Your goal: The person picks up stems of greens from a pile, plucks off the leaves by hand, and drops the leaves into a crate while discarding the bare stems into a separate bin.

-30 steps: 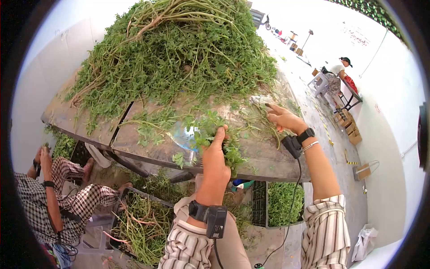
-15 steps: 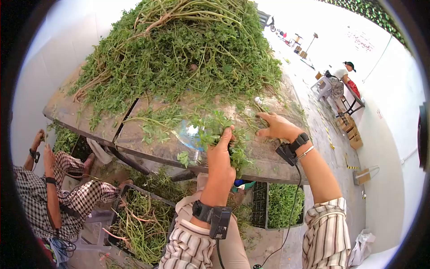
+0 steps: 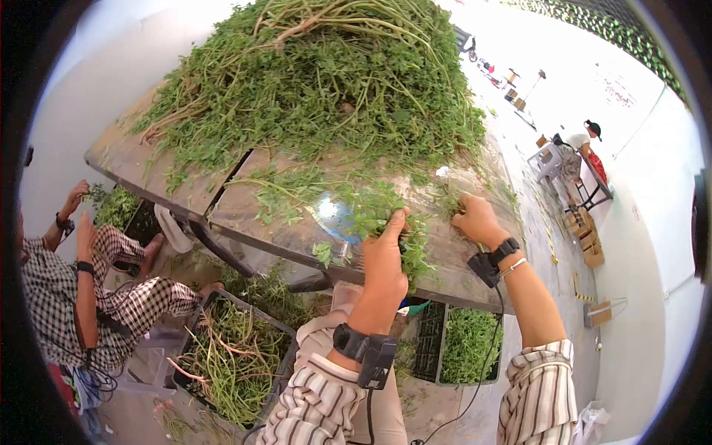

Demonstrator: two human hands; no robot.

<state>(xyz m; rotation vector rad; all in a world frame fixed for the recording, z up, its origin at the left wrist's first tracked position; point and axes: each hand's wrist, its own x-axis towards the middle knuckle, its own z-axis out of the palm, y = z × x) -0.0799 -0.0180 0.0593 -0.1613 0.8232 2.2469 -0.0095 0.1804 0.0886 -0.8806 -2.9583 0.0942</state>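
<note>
A bunch of leafy green sprigs (image 3: 369,209) is in my left hand (image 3: 386,259), thumb pressed on top, leaves sticking out on both sides of the fist. To its right, my right hand (image 3: 478,221) is closed low over the tabletop, its fingertips at a small green sprig (image 3: 447,200). Loose sprigs (image 3: 278,196) lie left of the bunch. Behind both hands rises a large heap of the same greens (image 3: 334,104), with long bare stems on top. A shiny bluish patch (image 3: 331,215) shows on the table beside the bunch.
The wooden table (image 3: 297,251) has its front edge just before me. Below stand a crate of stems (image 3: 237,363) and a black crate of greens (image 3: 471,345). A seated person (image 3: 81,297) handles greens at left; another person (image 3: 582,141) sits far right near cardboard boxes (image 3: 584,233).
My right hand's spread fingers have closed around a small sprig on the table. The left hand still grips its bunch. The whole view has shifted slightly.
</note>
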